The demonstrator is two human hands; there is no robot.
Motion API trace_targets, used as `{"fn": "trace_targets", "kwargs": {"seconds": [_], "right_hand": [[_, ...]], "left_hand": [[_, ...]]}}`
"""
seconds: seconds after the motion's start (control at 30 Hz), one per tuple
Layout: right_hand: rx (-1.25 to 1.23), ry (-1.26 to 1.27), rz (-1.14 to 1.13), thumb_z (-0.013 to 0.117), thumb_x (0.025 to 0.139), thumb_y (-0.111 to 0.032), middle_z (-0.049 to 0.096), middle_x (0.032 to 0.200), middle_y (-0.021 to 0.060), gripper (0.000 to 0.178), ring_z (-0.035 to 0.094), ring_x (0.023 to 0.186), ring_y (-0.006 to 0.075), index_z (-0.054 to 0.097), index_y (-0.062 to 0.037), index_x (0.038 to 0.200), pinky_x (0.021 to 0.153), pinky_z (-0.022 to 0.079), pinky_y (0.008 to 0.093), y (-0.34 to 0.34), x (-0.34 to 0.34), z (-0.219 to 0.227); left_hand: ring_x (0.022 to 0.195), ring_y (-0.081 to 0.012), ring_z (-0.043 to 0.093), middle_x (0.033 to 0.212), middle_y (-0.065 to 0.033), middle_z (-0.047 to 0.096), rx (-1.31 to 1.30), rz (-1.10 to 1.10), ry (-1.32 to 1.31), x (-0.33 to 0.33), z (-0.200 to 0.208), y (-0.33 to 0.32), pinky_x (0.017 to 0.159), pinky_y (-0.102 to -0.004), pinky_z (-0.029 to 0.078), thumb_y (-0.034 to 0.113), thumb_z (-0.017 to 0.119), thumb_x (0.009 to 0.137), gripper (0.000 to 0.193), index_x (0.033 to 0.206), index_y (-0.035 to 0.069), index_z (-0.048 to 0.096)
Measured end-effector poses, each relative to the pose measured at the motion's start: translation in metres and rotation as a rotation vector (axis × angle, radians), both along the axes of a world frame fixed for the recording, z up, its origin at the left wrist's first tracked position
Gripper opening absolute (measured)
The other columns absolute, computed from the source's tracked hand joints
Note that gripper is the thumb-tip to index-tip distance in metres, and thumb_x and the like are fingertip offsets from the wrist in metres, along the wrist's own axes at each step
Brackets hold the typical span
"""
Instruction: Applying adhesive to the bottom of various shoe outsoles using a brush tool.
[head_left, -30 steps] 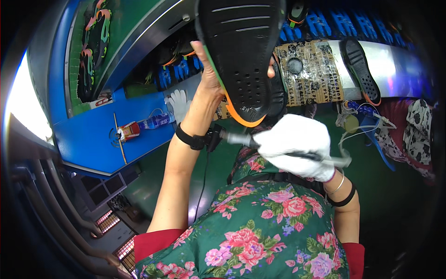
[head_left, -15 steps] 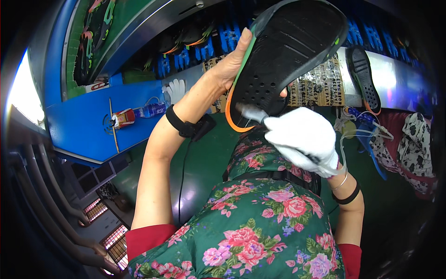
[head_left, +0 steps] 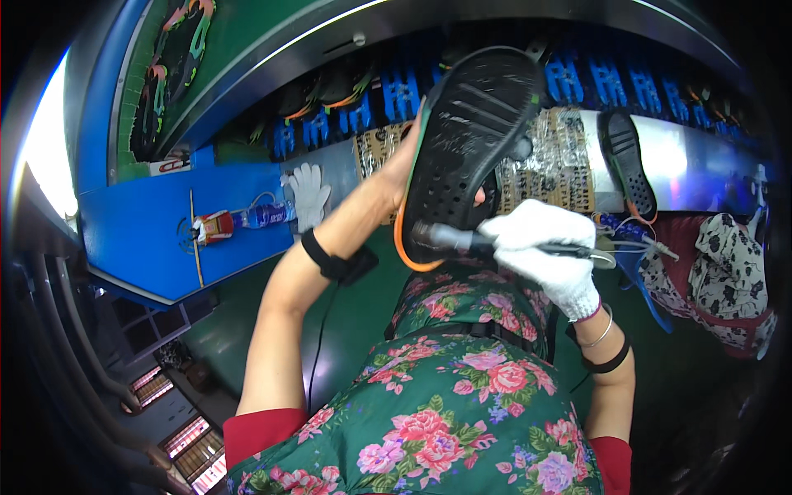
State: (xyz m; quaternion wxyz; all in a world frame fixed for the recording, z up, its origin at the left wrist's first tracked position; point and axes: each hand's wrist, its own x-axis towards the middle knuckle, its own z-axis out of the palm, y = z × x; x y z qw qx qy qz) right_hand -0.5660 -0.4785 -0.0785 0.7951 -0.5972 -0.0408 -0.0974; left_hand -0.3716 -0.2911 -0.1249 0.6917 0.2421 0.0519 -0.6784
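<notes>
My bare left hand (head_left: pixel 403 169) grips a black shoe sole (head_left: pixel 478 124) from behind, with a fingertip showing at its right edge. The sole stands tilted, its ribbed forefoot up and its holed heel with an orange rim toward me. In my right hand (head_left: pixel 540 239), wearing a white knit glove, is a brush (head_left: pixel 462 239) with a thin tube trailing from its handle. Its bristle end lies on the heel of the sole; glossy wet-looking streaks show on the forefoot. Most of my left fingers are hidden behind the sole.
Another black sole (head_left: pixel 629 165) lies on the metal ledge to the right, beside taped cardboard (head_left: pixel 553 161). Blue shoe racks (head_left: pixel 606 82) line the back. On the blue table (head_left: pixel 148 256) at left are a bottle (head_left: pixel 268 214) and a red pack (head_left: pixel 214 227); a white glove (head_left: pixel 309 194) lies nearby.
The sole has moved down and away from the camera, tilting further and showing more of the ledge. The brush has shifted lower on the heel, with my right hand turned flatter.
</notes>
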Motion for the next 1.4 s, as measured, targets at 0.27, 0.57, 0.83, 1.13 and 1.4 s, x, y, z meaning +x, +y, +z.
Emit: {"fn": "trace_targets", "kwargs": {"seconds": [0.27,0.57,0.83,1.13,1.4], "right_hand": [[-0.536,-0.019,-0.319,0.08,0.079,0.004,0.078,0.099,0.0124,0.018,0.073,0.087,0.0217,0.079,-0.0032,0.096,0.082,0.057,0.0339,-0.011,0.005,0.02],[-0.674,-0.166,-0.367,0.083,0.078,-0.002,0.078,0.101,0.0115,0.023,0.073,0.081,0.0254,0.08,-0.0064,0.1,0.073,0.058,0.0352,0.002,-0.008,0.022],[-0.723,-0.27,-0.521,0.083,0.073,0.0,0.079,0.097,0.0111,0.025,0.073,0.079,0.0248,0.08,-0.0053,0.098,0.07,0.057,0.0347,0.001,0.006,0.046],[-0.949,-0.387,-0.526,0.077,0.078,-0.003,0.076,0.119,0.0126,0.04,0.073,0.101,0.0282,0.079,-0.0088,0.117,0.085,0.057,0.0378,-0.012,0.031,0.07],[-0.766,-0.256,-0.339,0.071,0.086,-0.009,0.071,0.132,0.012,0.043,0.068,0.113,0.0292,0.072,-0.0099,0.129,0.096,0.052,0.0421,0.008,0.019,0.07]], "left_hand": [[0.128,-0.0297,0.062,0.142,-0.0165,0.061,0.246,0.237,-0.314,-0.074,-0.018,0.008,0.113,-0.0479,0.049,0.031,0.046,0.111,0.045,0.144,0.002,0.055],[0.143,-0.0485,0.044,0.159,-0.0249,0.041,-0.389,0.477,0.517,-0.083,0.023,0.016,0.114,-0.0741,0.036,0.073,0.049,0.096,0.094,0.159,0.003,0.036],[0.142,-0.0486,0.045,0.162,-0.0306,0.032,-0.278,0.458,0.134,-0.09,-0.019,0.005,0.113,-0.0641,0.043,0.057,0.07,0.083,0.102,0.162,0.007,0.03],[0.143,-0.0351,0.05,0.158,-0.0143,0.047,-0.316,0.466,0.244,-0.106,0.012,-0.021,0.121,-0.0562,0.038,0.077,0.044,0.097,0.088,0.16,0.016,0.037],[0.138,-0.034,0.054,0.153,-0.0171,0.053,-0.351,0.363,0.152,-0.112,0.001,-0.012,0.119,-0.0536,0.04,0.072,0.043,0.1,0.084,0.156,0.01,0.043]]}}
